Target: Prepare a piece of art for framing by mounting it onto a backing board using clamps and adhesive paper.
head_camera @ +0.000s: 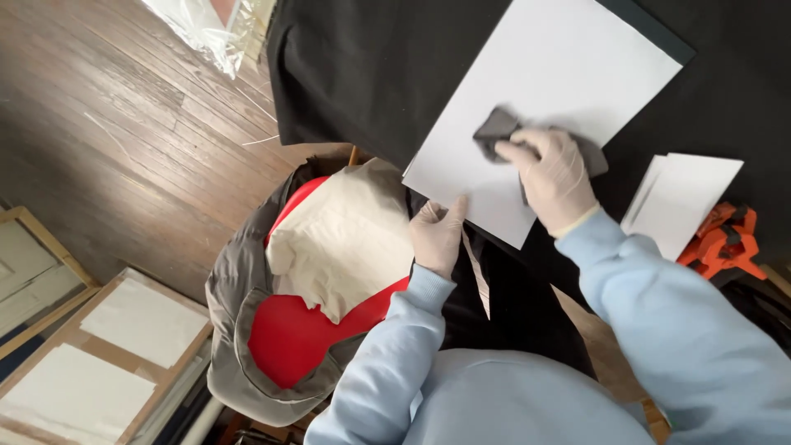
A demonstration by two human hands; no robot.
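A large white sheet [560, 74] lies on a table covered with black cloth [371, 58]. My right hand [554, 175], in a pale glove, presses a small grey cloth [496, 130] onto the sheet near its lower part. My left hand [437, 235], also gloved, rests with its fingers on the sheet's near edge and holds it down. Both arms wear light blue sleeves.
A red chair with a grey jacket and a beige cloth [342, 239] stands to the left. Smaller white sheets [684, 198] and orange clamps [725, 243] lie at the right. Framed boards [107, 354] lean at lower left on the wood floor [124, 107]. Clear plastic [206, 29] sits at top.
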